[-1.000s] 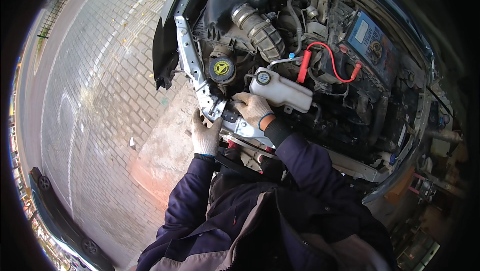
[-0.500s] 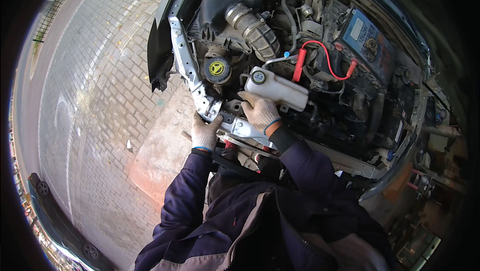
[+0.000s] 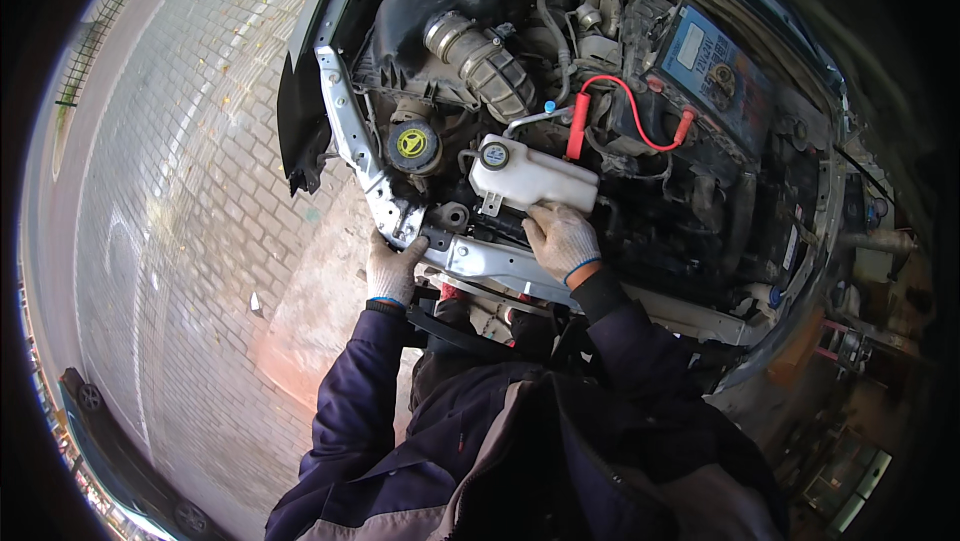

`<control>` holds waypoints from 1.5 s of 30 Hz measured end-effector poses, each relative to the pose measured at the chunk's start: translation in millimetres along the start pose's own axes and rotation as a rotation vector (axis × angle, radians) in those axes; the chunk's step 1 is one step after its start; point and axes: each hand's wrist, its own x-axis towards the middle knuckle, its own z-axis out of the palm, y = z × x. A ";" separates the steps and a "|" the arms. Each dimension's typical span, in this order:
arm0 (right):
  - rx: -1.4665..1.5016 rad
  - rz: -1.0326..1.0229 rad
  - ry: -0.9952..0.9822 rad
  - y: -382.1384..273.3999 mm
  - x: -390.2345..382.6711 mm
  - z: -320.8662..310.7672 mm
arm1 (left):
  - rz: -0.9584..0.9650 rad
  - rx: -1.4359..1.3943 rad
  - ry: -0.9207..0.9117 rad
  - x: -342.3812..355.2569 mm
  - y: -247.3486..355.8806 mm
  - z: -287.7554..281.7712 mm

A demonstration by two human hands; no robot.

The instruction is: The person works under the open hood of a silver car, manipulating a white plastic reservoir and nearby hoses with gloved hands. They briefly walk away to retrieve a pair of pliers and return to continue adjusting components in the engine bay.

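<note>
The left hand (image 3: 392, 269), gloved in coarse off-white knit, could be snagged on the glossy, hole-pierced silver metal bar (image 3: 497, 261), set along the near side of the smooth, boxy white plastic tank (image 3: 540, 179), if pulled sharply; the tank could be jolted by a careless push from the similarly gloved right hand (image 3: 562, 241) at its near edge. Left thumb and forefinger are spread at the bar's corner; whether either hand is clenched cannot be told, the right fingertips being partly hidden.
</note>
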 end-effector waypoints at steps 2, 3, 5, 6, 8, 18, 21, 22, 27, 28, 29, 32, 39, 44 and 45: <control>-0.064 -0.015 -0.059 -3.9 0.4 2.0 | -0.003 -0.004 0.011 2.2 -4.4 0.5; -0.110 -0.033 -0.056 -7.2 0.0 4.2 | 0.016 -0.046 -0.001 3.2 -6.7 1.1; -0.156 -0.058 -0.037 -8.8 0.4 5.5 | 0.010 -0.088 -0.002 4.4 -10.4 1.5; -0.177 -0.055 -0.057 -8.9 0.8 6.1 | 0.016 -0.071 -0.001 5.4 -11.3 1.2; -0.208 -0.076 -0.082 -8.5 1.4 7.4 | -0.011 -0.002 0.016 6.6 -11.3 0.2; -0.076 0.064 -0.269 -17.3 -10.9 5.8 | -0.017 -0.001 0.000 3.2 -0.1 0.9; -0.042 0.067 -0.263 -21.3 -16.0 2.3 | -0.027 0.006 -0.005 2.1 5.8 1.0; -0.029 0.061 -0.226 -22.1 -16.0 2.0 | -0.023 0.011 -0.005 1.5 8.3 1.2; 0.016 0.089 -0.218 -23.5 -17.0 4.0 | -0.025 0.117 0.036 -7.1 19.6 3.6; -0.016 0.074 -0.232 -23.1 -16.3 4.3 | -0.015 0.111 0.042 -7.9 21.3 4.7; -0.042 0.065 -0.246 -23.5 -16.2 4.4 | -0.020 0.128 0.053 -8.9 22.5 5.2; -0.063 0.073 -0.270 -26.2 -15.9 2.7 | -0.019 0.176 0.072 -9.4 23.1 5.5; -0.110 0.075 -0.387 -33.5 -13.6 -11.9 | 0.037 0.094 0.149 -14.5 13.6 14.5; -0.090 0.111 -0.455 -35.6 -12.4 -17.6 | 0.494 0.607 0.293 -23.9 33.0 17.7; -0.087 0.098 -0.471 -35.9 -12.9 -18.5 | 0.599 0.738 0.238 -22.4 41.7 14.9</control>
